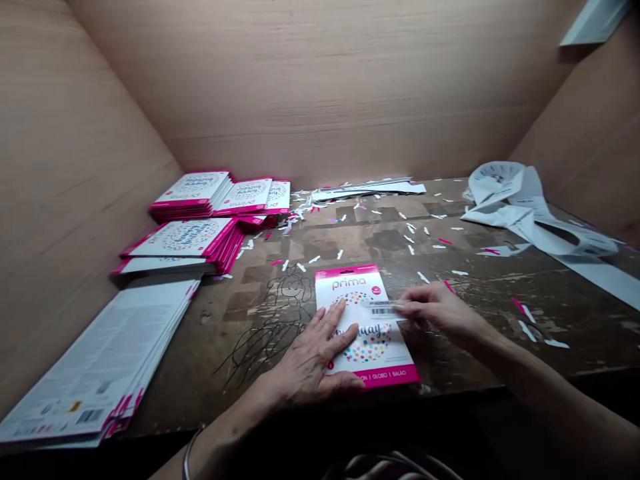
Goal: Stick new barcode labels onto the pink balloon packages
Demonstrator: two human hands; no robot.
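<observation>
A white and pink balloon packet [367, 357] marked "prima" lies face up near the table's front edge. My left hand [320, 350] rests flat on its left part with the fingers spread, covering some of the print. At the packet's right side, my right hand [430, 307] pinches a small barcode label [383, 309] between thumb and fingertips. The label is over the packet's front; whether it touches the surface I cannot tell.
Stacked balloon packets [193, 237] stand at the left, with a fanned pile [110, 353] showing its backs nearer me. A crumpled label strip [525, 207] lies at the right. Paper strips [370, 191] are at the back among scattered scraps. Wooden walls [340, 87] enclose the table.
</observation>
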